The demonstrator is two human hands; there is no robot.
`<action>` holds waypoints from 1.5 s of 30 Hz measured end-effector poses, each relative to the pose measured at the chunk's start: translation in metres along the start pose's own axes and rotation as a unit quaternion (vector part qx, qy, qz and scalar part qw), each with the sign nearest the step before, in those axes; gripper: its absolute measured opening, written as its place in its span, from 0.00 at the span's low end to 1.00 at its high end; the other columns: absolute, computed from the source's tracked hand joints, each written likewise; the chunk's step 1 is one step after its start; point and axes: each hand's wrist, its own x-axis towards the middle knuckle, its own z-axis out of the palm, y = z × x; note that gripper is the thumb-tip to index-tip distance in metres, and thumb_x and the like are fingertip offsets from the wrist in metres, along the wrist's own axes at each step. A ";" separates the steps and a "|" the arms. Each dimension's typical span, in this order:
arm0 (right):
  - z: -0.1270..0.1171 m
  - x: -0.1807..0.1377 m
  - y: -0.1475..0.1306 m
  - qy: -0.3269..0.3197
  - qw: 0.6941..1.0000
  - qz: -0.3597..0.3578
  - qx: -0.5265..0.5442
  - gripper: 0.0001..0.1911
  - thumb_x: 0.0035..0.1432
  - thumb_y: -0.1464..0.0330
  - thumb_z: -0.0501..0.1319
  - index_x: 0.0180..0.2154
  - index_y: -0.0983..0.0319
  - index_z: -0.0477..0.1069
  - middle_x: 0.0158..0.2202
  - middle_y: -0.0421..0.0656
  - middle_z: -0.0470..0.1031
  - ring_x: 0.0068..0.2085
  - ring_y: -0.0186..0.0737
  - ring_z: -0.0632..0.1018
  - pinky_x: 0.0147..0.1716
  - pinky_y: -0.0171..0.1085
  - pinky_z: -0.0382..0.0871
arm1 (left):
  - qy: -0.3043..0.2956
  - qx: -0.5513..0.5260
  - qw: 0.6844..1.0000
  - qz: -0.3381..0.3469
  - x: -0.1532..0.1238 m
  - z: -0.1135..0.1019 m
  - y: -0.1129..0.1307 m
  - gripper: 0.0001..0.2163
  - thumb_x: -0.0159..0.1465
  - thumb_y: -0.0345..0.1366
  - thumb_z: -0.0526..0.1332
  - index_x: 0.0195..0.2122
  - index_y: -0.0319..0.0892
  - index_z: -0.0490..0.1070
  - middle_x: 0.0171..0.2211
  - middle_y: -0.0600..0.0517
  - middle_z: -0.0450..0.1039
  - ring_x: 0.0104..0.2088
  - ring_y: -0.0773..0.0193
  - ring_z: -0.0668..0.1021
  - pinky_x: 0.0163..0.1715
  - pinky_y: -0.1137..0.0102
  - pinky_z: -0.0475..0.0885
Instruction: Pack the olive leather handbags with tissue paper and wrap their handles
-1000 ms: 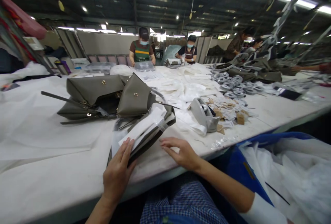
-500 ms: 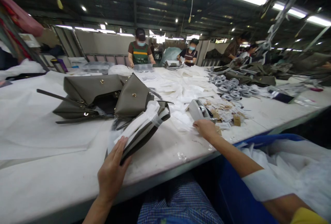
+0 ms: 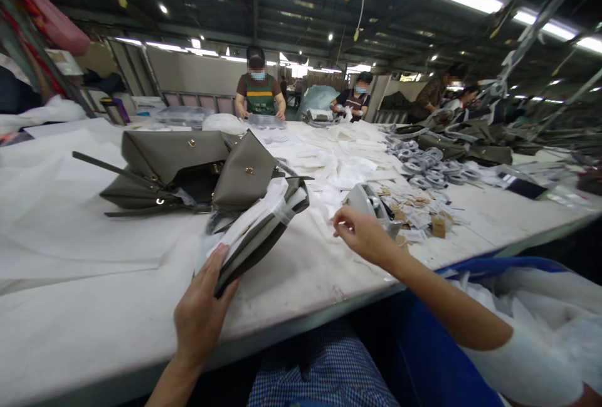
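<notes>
My left hand point(image 3: 203, 310) grips the near end of a folded olive bag point(image 3: 263, 250), thumb below and fingers on its white paper wrapping point(image 3: 256, 216). The bag lies tilted on edge, with a clear band round its far end. Just behind it, an olive handbag point(image 3: 174, 159) rests on its side with its mouth gaping. My right hand point(image 3: 364, 234) hovers above the table, thumb and fingertips pinched together; whatever they hold is too small to make out. Close behind that hand stands a grey tape dispenser point(image 3: 362, 197), partly hidden by it.
Paper tags point(image 3: 418, 209) and rolled grey straps point(image 3: 423, 159) lie right of the dispenser. White sheets point(image 3: 94, 206) cover the left of the table. A blue bin point(image 3: 433, 332) of white wrapping stands at my right. Co-workers point(image 3: 258, 90) are across the table.
My right hand has moved left, away from the front of the tape dispenser, with its fingers pinched. My left hand keeps its grip on the folded bag. The view has shifted slightly.
</notes>
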 end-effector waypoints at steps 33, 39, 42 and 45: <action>0.145 -0.003 -0.031 -0.169 0.956 -0.240 -0.012 0.36 0.66 0.49 0.52 0.67 0.63 0.55 0.69 0.54 0.55 0.69 0.53 0.55 0.67 0.56 0.48 | -0.002 -0.006 1.000 -0.003 0.027 -0.009 0.009 0.27 0.66 0.37 0.63 0.65 0.48 0.58 0.61 0.50 0.68 0.59 0.56 0.73 0.57 0.66 0.69; 0.140 -0.022 -0.041 -0.077 0.933 -0.350 0.020 0.20 0.70 0.60 0.51 0.54 0.63 0.71 0.54 0.51 0.76 0.57 0.47 0.74 0.60 0.51 0.64 | 0.007 0.033 0.993 0.110 0.025 -0.002 0.033 0.24 0.68 0.35 0.60 0.64 0.47 0.60 0.61 0.48 0.68 0.58 0.57 0.73 0.55 0.65 0.71; 0.120 -0.038 -0.048 -0.035 0.896 -0.439 0.052 0.15 0.69 0.61 0.53 0.46 0.60 0.74 0.42 0.48 0.81 0.44 0.43 0.79 0.46 0.42 0.75 | 0.000 0.056 0.980 0.192 0.006 0.012 0.039 0.21 0.69 0.31 0.57 0.63 0.43 0.62 0.61 0.46 0.68 0.59 0.55 0.72 0.55 0.63 0.72; 0.092 -0.043 -0.051 0.009 0.884 -0.459 0.086 0.10 0.67 0.65 0.56 0.44 0.60 0.73 0.39 0.46 0.81 0.41 0.42 0.79 0.43 0.40 0.74 | 0.016 0.074 0.966 0.249 -0.013 0.026 0.044 0.18 0.71 0.30 0.53 0.60 0.43 0.67 0.59 0.46 0.70 0.58 0.52 0.73 0.53 0.60 0.74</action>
